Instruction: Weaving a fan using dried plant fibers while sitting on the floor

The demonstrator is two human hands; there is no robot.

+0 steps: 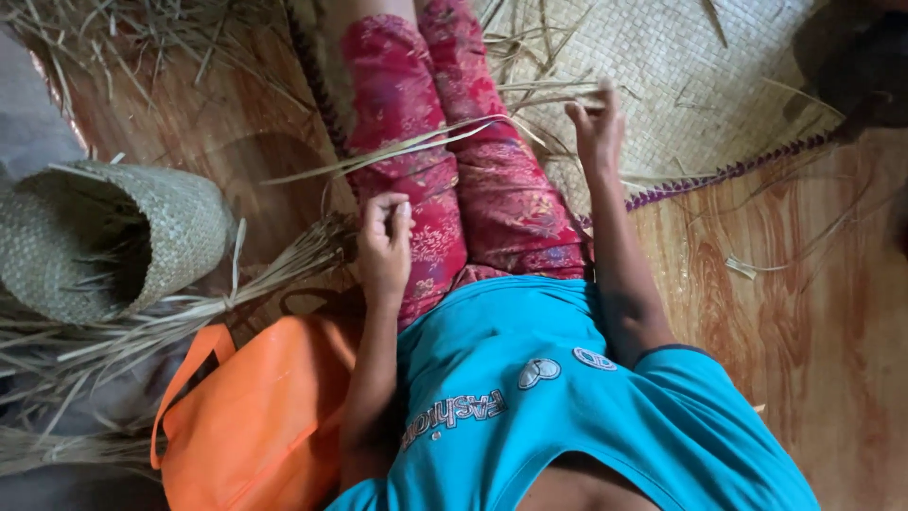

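Nearby, a woven basket [142,237] lies tipped over beside an orange bag [255,416] on the wooden floor [776,284]. Left hand [385,241] rests curled on red-patterned trousers [454,170], pinching pale straw strips [407,147]. Right hand [598,128], arm outstretched, pinches their far ends over a woven mat [662,76].

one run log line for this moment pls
left hand: curled by dry straw strips | right hand: pinching strips over pale woven straw mat | nearby: orange fabric bag
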